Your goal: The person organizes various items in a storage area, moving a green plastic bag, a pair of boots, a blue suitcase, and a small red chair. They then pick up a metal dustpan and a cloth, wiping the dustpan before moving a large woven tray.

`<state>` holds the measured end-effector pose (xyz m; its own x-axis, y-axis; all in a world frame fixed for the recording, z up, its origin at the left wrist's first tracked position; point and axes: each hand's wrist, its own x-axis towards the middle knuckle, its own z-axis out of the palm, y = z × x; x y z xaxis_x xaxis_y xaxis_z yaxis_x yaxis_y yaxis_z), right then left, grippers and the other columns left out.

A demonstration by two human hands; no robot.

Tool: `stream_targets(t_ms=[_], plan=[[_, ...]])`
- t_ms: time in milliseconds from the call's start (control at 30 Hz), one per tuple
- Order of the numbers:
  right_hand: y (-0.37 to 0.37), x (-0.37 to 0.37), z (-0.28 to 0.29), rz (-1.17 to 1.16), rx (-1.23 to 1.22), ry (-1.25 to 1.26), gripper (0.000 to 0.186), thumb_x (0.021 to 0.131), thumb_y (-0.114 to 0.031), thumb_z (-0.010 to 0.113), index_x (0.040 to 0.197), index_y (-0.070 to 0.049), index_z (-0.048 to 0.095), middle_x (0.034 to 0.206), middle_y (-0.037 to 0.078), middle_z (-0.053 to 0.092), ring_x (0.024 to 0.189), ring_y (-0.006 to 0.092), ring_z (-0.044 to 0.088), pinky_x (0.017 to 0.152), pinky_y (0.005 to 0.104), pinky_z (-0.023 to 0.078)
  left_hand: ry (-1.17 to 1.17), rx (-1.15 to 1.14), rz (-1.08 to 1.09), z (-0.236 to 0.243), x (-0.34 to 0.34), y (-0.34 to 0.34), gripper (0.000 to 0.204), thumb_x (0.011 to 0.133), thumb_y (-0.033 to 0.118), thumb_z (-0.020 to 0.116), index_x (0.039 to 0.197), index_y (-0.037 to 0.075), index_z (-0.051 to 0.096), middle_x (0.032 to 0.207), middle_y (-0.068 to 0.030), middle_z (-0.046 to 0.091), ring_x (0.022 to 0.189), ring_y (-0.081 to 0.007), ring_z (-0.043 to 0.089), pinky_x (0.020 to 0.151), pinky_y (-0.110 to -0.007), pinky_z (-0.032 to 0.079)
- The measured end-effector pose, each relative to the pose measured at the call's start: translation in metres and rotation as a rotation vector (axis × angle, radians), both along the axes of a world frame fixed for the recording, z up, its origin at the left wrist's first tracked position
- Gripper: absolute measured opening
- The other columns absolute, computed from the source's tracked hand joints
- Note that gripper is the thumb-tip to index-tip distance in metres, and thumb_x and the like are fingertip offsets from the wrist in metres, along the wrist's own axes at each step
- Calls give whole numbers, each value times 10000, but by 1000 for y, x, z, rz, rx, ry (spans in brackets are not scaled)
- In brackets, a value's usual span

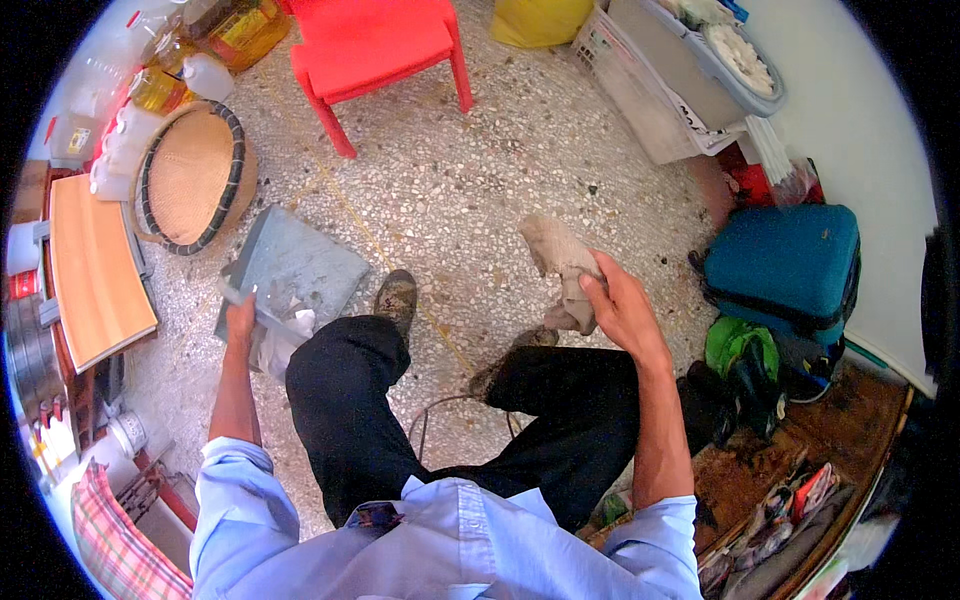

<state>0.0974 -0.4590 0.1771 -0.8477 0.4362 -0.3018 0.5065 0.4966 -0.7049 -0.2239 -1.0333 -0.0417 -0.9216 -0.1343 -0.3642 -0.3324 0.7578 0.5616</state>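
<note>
A speckled terrazzo floor (470, 190) holds a red plastic chair (375, 45), beside a white wall (850, 130).

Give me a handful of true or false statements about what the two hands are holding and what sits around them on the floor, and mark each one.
1. The right hand grips a crumpled beige cloth. True.
2. The left hand holds the edge of a grey dustpan-like tray. True.
3. The plastic chair on the floor is green. False: it is red.
4. The round woven basket tray lies to the person's right. False: it lies on the left, beyond the grey tray.
5. A blue suitcase sits at the right, near the wall. True.
6. Both hands rest on the knees. False: both are held out, each holding something.
</note>
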Motion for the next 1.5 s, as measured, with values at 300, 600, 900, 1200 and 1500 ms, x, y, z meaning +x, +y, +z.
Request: stream_targets(t_ms=[300,600,900,1200,1500], plan=[[5,-2,-17,3,3,103,375,904,-213,540,1205,10,535,1043,254,619,955,380,614,831,403,475,-80,-53,-100,-45,7,-72,469,813,367,623,921,-89,635,854,-193,672,792,-260,646,681,-392,483],[25,16,-50,-26,16,81,427,896,-213,554,1252,19,507,1158,239,596,1071,347,587,910,366,452,-88,-44,-372,80,140,58,313,843,244,587,1064,28,633,1005,-198,644,953,-288,604,839,-387,454],[30,14,-53,12,85,52,563,918,-267,571,1313,106,423,1235,218,537,1114,282,532,934,367,419,-167,503,-221,80,293,12,228,874,156,589,992,-37,613,879,-114,666,799,-167,629,705,-306,495],[-14,-23,-4,-187,-556,459,563,921,-283,587,1352,33,409,1270,163,517,1136,273,519,925,410,424,162,578,111,171,304,36,239,895,180,592,1037,-11,575,870,-99,648,780,-177,636,692,-317,520],[-64,-9,-18,-140,-585,218,583,913,-256,608,1375,20,385,1273,170,506,1133,295,513,879,472,452,-57,277,12,142,393,-15,322,856,284,613,1022,9,590,903,-176,658,825,-301,642,726,-392,504]])
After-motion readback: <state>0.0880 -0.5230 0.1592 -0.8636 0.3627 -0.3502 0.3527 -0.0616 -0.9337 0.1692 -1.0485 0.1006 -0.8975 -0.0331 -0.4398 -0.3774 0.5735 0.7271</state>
